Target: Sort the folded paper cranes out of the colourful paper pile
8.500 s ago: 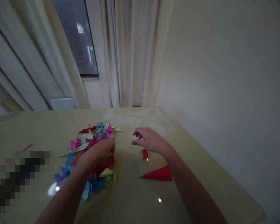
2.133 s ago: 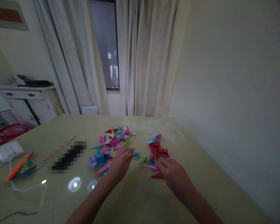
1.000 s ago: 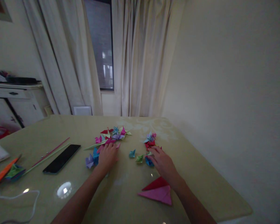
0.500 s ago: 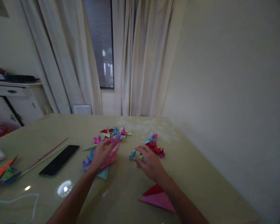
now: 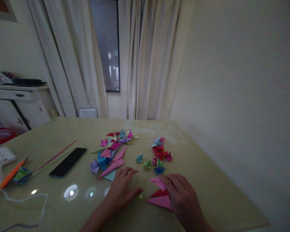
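My left hand (image 5: pixel 124 188) is just over the table, thumb and forefinger spread, with nothing between them. My right hand (image 5: pixel 182 195) has its fingers closed over a small pink folded paper (image 5: pixel 157 182), partly hidden under the fingertips. Just below that piece lie a red folded paper (image 5: pixel 158 193) and a larger pink folded paper (image 5: pixel 161 202), their right ends covered by my right hand. Beyond my left hand are long pink folded papers (image 5: pixel 114 164) and a light blue paper (image 5: pixel 110 175). Small origami flowers, blue (image 5: pixel 159 170) and green (image 5: pixel 147 164), sit above my right hand.
More origami flowers lie in clusters at the back (image 5: pixel 123 137) and right (image 5: pixel 159 151). On the left are a black phone (image 5: pixel 68 162), thin pink and green sticks (image 5: pixel 58 155), an orange-handled tool (image 5: pixel 12 175), a white box (image 5: pixel 2 158) and a cable (image 5: pixel 44 201). A wall rises on the right.
Both hands have come nearer to me; my left moved off the pink papers, my right moved down to the red and pink ones. A small pink folded paper now shows beside them. The view shifted slightly.
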The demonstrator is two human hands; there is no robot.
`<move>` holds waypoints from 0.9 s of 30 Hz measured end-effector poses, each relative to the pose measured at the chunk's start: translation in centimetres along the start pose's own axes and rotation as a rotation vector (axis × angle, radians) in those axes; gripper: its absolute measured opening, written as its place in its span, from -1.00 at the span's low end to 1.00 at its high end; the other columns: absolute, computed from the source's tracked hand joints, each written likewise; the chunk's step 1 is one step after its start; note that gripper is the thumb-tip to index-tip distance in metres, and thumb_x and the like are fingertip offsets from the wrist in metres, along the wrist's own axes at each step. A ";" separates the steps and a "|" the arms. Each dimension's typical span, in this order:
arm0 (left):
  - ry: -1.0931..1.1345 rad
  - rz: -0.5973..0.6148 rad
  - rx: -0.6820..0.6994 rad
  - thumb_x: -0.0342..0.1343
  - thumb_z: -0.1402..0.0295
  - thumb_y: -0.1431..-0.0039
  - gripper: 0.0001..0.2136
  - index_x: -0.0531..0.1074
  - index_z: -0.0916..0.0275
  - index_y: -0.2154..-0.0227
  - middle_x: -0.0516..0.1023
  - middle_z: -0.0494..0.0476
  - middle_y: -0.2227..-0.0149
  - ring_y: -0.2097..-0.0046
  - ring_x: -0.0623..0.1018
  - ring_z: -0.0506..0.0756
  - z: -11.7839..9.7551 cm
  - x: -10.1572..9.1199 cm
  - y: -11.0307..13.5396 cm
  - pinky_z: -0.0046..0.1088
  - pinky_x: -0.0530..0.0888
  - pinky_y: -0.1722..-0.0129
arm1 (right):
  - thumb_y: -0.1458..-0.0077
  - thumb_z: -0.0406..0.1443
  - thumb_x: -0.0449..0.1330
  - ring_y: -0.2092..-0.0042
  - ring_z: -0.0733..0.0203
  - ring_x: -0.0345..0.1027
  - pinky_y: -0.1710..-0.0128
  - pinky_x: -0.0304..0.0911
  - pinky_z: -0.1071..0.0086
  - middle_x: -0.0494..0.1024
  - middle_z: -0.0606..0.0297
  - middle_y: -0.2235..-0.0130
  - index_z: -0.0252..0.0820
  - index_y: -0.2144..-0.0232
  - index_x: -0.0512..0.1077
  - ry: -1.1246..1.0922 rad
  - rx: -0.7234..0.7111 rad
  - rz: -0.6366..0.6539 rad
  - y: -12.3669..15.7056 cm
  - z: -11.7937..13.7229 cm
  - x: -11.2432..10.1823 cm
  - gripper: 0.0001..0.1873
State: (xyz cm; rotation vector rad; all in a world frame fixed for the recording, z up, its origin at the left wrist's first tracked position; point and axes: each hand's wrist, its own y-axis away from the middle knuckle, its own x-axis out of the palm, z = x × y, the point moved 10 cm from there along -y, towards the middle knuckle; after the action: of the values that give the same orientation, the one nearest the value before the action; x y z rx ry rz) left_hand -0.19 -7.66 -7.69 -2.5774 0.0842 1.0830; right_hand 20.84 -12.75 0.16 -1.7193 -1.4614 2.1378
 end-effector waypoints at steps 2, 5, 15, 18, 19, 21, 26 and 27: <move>-0.027 0.089 0.010 0.29 0.23 -0.19 -0.71 0.57 0.09 0.03 0.56 0.24 -0.05 -0.11 0.52 0.30 -0.1 2.0 1.6 -0.06 0.47 -0.14 | -0.42 -0.37 0.04 0.15 0.02 0.53 0.10 0.41 0.20 0.67 0.11 0.10 -0.16 -0.11 0.52 0.033 -0.023 0.026 4.1 0.2 0.6 -0.66; 0.081 0.124 -0.031 0.10 0.37 -0.29 -0.87 0.56 0.16 0.23 0.59 0.21 0.10 0.11 0.61 0.18 -0.7 3.2 2.5 -0.24 0.55 0.06 | -0.36 -0.08 0.22 0.06 0.00 0.56 0.05 0.47 0.24 0.66 0.10 -0.02 -0.17 -0.23 0.42 -0.121 -0.036 0.102 7.5 1.1 2.7 -0.50; 0.277 0.064 0.083 -0.01 0.44 -0.35 -0.42 0.15 -0.02 -0.40 0.55 0.13 -0.24 -0.12 0.62 0.10 -6.1 0.2 0.2 -0.34 0.53 -0.14 | -0.30 -0.20 0.19 0.18 0.12 0.56 0.16 0.46 0.33 0.68 0.19 0.14 -0.15 0.00 0.58 -0.906 0.592 0.071 -2.0 -0.6 5.7 -0.70; -0.082 -0.070 -0.079 -0.03 0.43 -0.38 -0.52 0.25 0.13 -0.32 0.60 0.23 -0.14 -0.01 0.64 0.15 -0.4 -2.8 -0.6 -0.23 0.55 -0.09 | -0.25 -0.23 0.19 0.21 0.09 0.53 0.13 0.43 0.29 0.67 0.18 0.21 -0.18 0.07 0.61 -0.714 0.575 0.073 -4.3 -3.9 5.9 -0.71; -0.276 -0.127 -0.144 -0.02 0.45 -0.36 -0.61 0.38 0.20 -0.21 0.60 0.29 -0.12 -0.08 0.60 0.22 1.8 -4.2 -0.6 -0.15 0.50 -0.15 | -0.22 -0.23 0.21 0.16 0.05 0.54 0.07 0.44 0.24 0.67 0.14 0.14 -0.18 0.03 0.60 -0.638 0.580 0.089 -4.5 -5.2 6.2 -0.68; -0.575 -0.110 -0.256 0.00 0.47 -0.34 -0.72 0.52 0.27 -0.01 0.60 0.36 -0.03 -0.09 0.57 0.30 5.6 -5.9 -0.5 -0.09 0.47 -0.14 | -0.16 -0.22 0.29 -0.02 -0.06 0.52 -0.10 0.40 0.10 0.63 0.07 -0.03 -0.14 -0.10 0.55 -0.492 0.576 0.098 -4.2 -7.5 6.6 -0.55; -0.722 -0.065 -0.244 -0.11 0.53 -0.37 -0.67 0.60 0.23 0.14 0.63 0.29 0.09 0.00 0.60 0.30 7.9 -7.2 0.3 -0.15 0.49 -0.02 | -0.26 -0.26 0.26 -0.17 -0.08 0.45 -0.22 0.36 -0.02 0.54 0.04 -0.14 -0.11 -0.18 0.47 -0.376 0.411 0.013 -3.0 -5.7 5.2 -0.55; -0.688 -0.110 -0.203 -0.10 0.51 -0.38 -0.66 0.60 0.21 0.11 0.64 0.28 0.08 0.00 0.60 0.31 6.8 -7.4 0.5 -0.14 0.49 -0.01 | -0.28 -0.27 0.26 -0.17 -0.06 0.45 -0.20 0.39 0.03 0.52 0.04 -0.16 -0.10 -0.20 0.44 -0.381 0.366 0.019 -2.9 -4.2 4.9 -0.55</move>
State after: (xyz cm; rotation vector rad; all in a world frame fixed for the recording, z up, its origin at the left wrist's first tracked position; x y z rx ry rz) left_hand -10.16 -6.46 -7.08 -2.1842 -0.3455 1.9377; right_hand 20.72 -5.86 -1.36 -1.2586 -1.0145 2.6445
